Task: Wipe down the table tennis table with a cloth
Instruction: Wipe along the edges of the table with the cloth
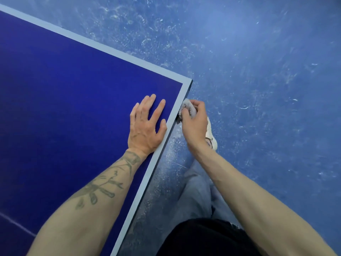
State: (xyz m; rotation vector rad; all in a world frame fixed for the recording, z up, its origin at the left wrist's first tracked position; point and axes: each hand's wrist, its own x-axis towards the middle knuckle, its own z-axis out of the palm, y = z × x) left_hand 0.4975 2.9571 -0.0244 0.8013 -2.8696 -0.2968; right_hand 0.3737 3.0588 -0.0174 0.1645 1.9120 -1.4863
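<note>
**Cloth pressed to the table's side edge near its corner**

The scuffed, mottled blue floor fills the frame from 12 to 5 o'clock, streaked with pale marks. The dark blue, flat, matte table tennis table takes the 7 to 11 o'clock side. It has a pale border stripe, and its square corner points toward 1 o'clock. The near edge runs straight from that corner down to 7 o'clock.

Pale grey trousers hang at 5 o'clock, beside the table edge.

The left hand lies palm down on the table top, just inside the border, with its straight, spread fingers aimed at 1 o'clock. The right hand is off the table at its 3 o'clock side, fingers curled round the fluffy grey bunched cloth.

The cloth touches the table's side edge just below the corner. Its visible wad runs roughly from 11 to 5 o'clock, soft and nubby.

A white shoe shows under the right wrist.
</note>
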